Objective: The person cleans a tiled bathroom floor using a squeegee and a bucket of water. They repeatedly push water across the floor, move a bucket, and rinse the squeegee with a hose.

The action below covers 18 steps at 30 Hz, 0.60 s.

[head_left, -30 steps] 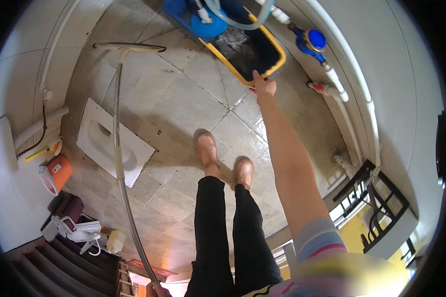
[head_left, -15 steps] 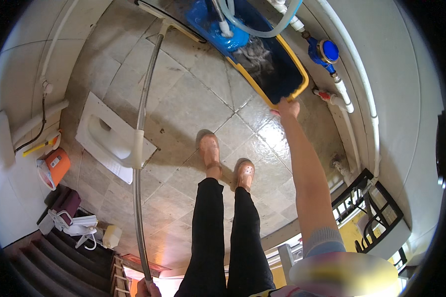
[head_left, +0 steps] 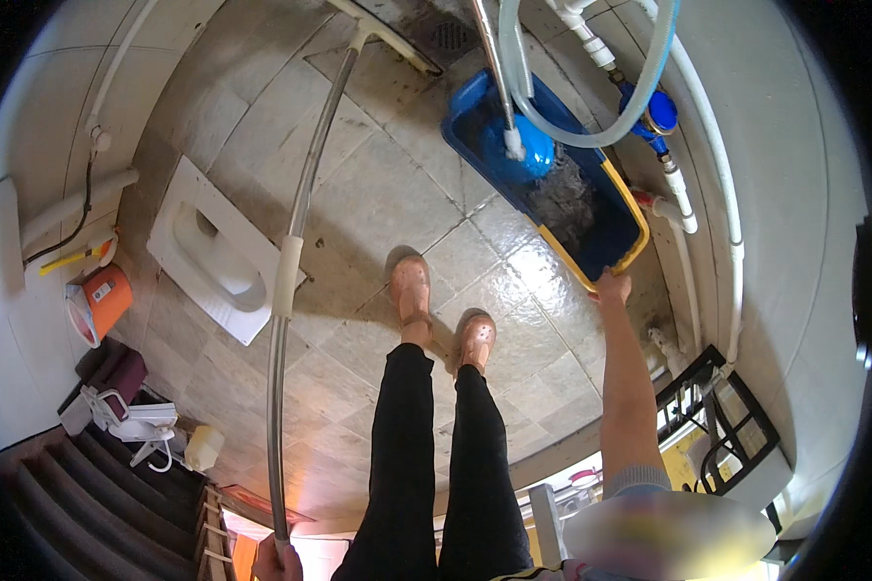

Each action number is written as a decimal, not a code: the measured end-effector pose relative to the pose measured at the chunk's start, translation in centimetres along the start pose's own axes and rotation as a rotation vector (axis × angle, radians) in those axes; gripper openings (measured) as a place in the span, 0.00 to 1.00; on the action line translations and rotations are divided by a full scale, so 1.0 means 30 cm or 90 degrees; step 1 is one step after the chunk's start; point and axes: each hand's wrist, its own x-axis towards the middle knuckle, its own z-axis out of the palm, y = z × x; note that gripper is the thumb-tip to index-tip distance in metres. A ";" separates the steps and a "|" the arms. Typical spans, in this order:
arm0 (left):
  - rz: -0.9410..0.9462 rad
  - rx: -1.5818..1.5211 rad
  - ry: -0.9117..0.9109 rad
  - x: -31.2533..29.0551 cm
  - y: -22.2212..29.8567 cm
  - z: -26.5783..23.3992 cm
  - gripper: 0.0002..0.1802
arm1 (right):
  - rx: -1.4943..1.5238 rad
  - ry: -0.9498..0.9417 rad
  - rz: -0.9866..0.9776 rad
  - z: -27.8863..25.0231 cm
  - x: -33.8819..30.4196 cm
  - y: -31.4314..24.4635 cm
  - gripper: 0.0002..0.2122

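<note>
My left hand [head_left: 279, 562], at the bottom edge, is wrapped round the long metal pole of a floor squeegee [head_left: 289, 276]. Its pale blade rests on the tiles at the top of the view. With my arm stretched out, my right hand [head_left: 610, 285] grips the near yellow rim of a blue and yellow rectangular bucket [head_left: 634, 201]. Inside stands a metal-poled mop with a rounded blue part [head_left: 527, 150]. Beside that is a rippled grey patch, and I cannot tell whether it is water or strands. A clear hose [head_left: 591, 137] loops over the bucket.
A white squat toilet [head_left: 213, 254] is set in the floor at left, near an orange bin [head_left: 105, 292]. White pipes and a blue water meter [head_left: 657, 113] line the right wall. A floor drain [head_left: 449, 37] lies beyond the bucket. Dark steps [head_left: 68, 508] occupy the lower left.
The bucket has slid toward me and to the right, with my right hand on its rim, and the floor drain now shows. The squeegee's blade end has shifted right and farther away.
</note>
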 end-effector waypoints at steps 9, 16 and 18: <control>-0.011 -0.054 -0.053 -0.027 -0.002 0.062 0.12 | -0.189 -0.205 -0.057 0.025 0.191 0.331 0.20; -0.055 -0.293 -0.088 -0.119 -0.008 0.214 0.11 | 0.294 -0.776 -0.017 0.194 -0.799 0.157 0.23; -0.136 -0.350 -0.118 -0.144 0.038 0.207 0.12 | 0.285 -0.792 -0.025 0.207 -1.074 0.014 0.29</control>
